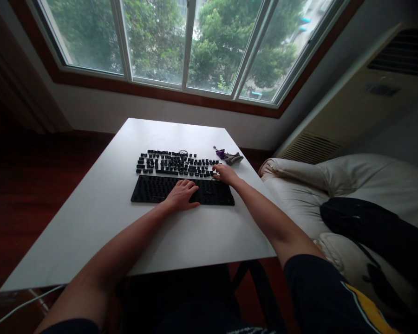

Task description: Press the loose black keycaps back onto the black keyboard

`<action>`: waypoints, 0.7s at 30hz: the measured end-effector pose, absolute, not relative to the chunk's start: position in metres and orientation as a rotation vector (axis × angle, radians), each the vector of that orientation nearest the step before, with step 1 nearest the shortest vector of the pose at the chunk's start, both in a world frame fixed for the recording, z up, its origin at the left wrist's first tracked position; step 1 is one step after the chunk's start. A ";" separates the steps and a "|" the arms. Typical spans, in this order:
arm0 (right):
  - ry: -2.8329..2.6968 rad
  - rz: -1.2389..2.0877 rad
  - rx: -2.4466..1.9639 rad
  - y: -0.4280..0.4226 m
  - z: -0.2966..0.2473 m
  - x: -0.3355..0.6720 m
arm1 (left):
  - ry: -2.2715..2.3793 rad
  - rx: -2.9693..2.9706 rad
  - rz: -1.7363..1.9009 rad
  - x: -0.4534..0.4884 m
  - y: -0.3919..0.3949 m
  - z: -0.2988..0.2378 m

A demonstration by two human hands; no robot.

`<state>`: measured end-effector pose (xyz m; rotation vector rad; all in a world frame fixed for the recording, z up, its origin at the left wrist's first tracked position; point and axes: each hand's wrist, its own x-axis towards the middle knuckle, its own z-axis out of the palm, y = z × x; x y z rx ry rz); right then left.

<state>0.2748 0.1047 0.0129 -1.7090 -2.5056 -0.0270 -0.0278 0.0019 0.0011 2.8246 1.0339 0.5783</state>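
Note:
A black keyboard base (149, 188) lies flat on the white table. My left hand (181, 195) rests across its middle, fingers spread and palm down, holding nothing. Just behind the base, many loose black keycaps (174, 162) are set out in rough rows. At the right end of these rows is my right hand (225, 174), its thumb and forefinger bent around a small dark keycap. The fingertips are small in view and partly hide that keycap. A thin wire loop (183, 152) lies behind the keycap rows.
A purple and grey cloth bundle (230, 157) lies near the right edge of the white table (101, 222). Beyond the table stands a window (188, 46). To the right are a pale sofa (296, 185) with a dark bag (362, 222) and an air conditioner (351, 93).

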 end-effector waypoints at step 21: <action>-2.279 0.490 -1.397 0.005 0.040 0.301 | 1.040 2.803 0.558 -0.027 0.001 -0.001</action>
